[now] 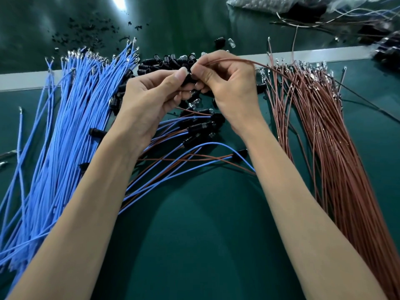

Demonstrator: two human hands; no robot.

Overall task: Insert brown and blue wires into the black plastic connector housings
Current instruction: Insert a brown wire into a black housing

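Fingers (pixel 173 83) of the left hand (pixel 149 100) are clamped on a black connector housing (pixel 190 79), which is held above the middle of the table (pixel 205 234). Those of the right hand (pixel 229 83) are pinched on the end of a brown wire (pixel 249 62), which is brought to the housing's mouth. Whether the terminal is seated cannot be told. The step is judged best done if the wire is gripped close to its tip, kept in line with the cavity and pushed straight until a lock is felt; a gentle tug would confirm it. The blue wires (pixel 71 118) are spread toward the left edge, the brown bundle (pixel 320 131) toward the right, and spare housings (pixel 168 61) toward the far edge.
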